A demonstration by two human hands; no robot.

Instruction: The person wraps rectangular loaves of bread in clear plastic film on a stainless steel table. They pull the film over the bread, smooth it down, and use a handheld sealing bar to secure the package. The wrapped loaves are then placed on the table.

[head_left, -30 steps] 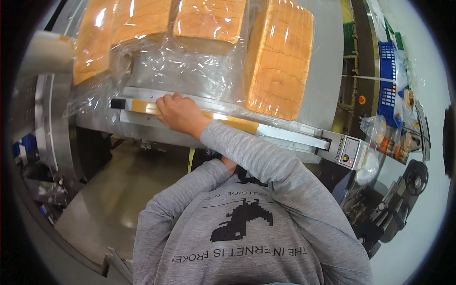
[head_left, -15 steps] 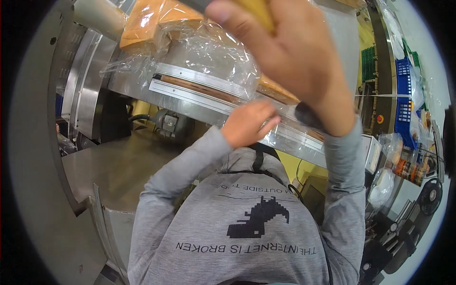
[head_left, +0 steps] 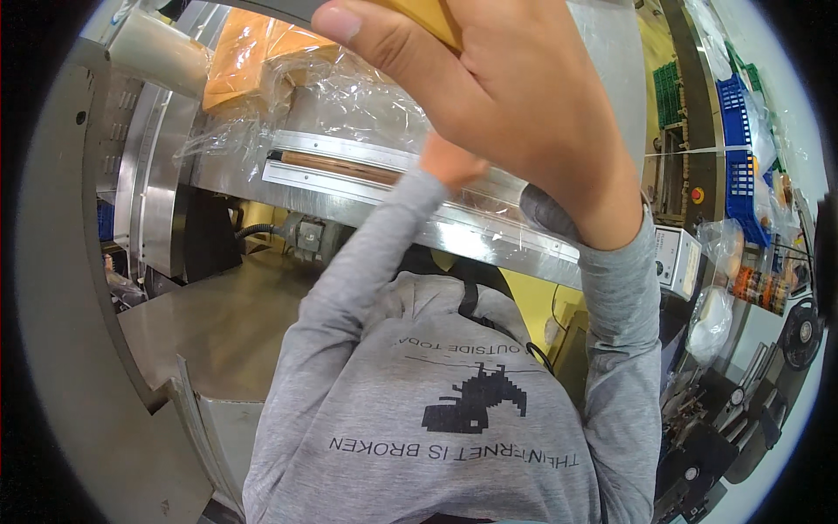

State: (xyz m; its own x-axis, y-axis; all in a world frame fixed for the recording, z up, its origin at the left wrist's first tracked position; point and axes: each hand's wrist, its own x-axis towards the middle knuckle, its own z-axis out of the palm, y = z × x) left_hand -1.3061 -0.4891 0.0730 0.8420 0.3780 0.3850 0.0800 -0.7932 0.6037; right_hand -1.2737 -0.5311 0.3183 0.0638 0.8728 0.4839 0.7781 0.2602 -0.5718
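High in the view, my right hand [head_left: 515, 96] is closed around a yellow handle [head_left: 423, 17] next to a grey bar [head_left: 271, 9]; the hand's far side runs out of the picture. My left hand [head_left: 449, 162] reaches over the sealing strip [head_left: 349, 168] of a metal machine, at the clear plastic film [head_left: 367, 109]. The right hand and forearm hide its fingers. Orange-brown blocks that look like loaves of bread [head_left: 236, 65] lie under film to the far left.
A roll of clear film [head_left: 157, 54] is at the far left. A motor [head_left: 310, 236] sits under the machine's front edge. To the right are a white control box [head_left: 675, 260], blue crates [head_left: 740, 192] and a red stop button [head_left: 697, 196].
My left hand has moved forward over the strip, behind my right hand. The right hand, still on the handle, appears larger and further left. The view has shifted slightly.
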